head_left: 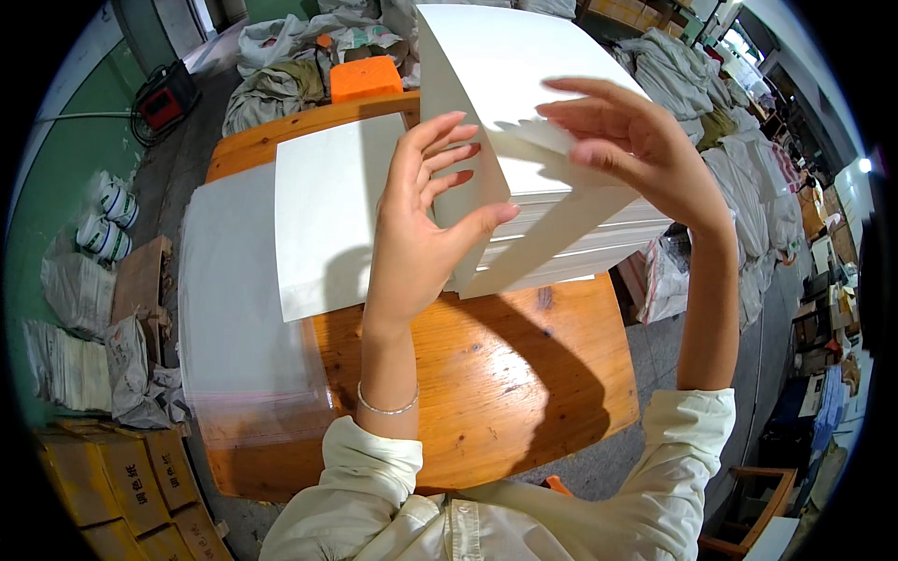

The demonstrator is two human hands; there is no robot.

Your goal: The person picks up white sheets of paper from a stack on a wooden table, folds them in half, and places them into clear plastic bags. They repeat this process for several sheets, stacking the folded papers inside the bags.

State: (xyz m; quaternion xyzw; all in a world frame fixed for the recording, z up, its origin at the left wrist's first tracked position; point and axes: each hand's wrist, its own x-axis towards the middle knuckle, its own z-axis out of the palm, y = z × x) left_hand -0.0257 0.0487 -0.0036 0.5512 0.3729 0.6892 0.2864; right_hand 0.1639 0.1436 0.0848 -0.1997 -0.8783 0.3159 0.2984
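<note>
A tall stack of white paper sheets (533, 56) stands at the far side of a wooden table, its layered edges facing me. My left hand (421, 206) is raised by the stack's left side, fingers spread and slightly curled, with nothing in it. Over the stack's right part hovers my right hand (636, 145), also open, thumb and fingers apart; its shadow falls on the paper. Left of the stack lies a white sheet (323, 215), partly behind my left hand. It overlaps a pile of transparent plastic sleeves (243, 290) along the table's left side.
The varnished wooden table (486, 374) has rounded corners. An orange plastic stool (365, 79) stands behind it. Yellow boxes (122, 481) are stacked at the lower left, and wrapped sacks (669, 75) pile up beyond the table. A wooden frame (753, 510) is at lower right.
</note>
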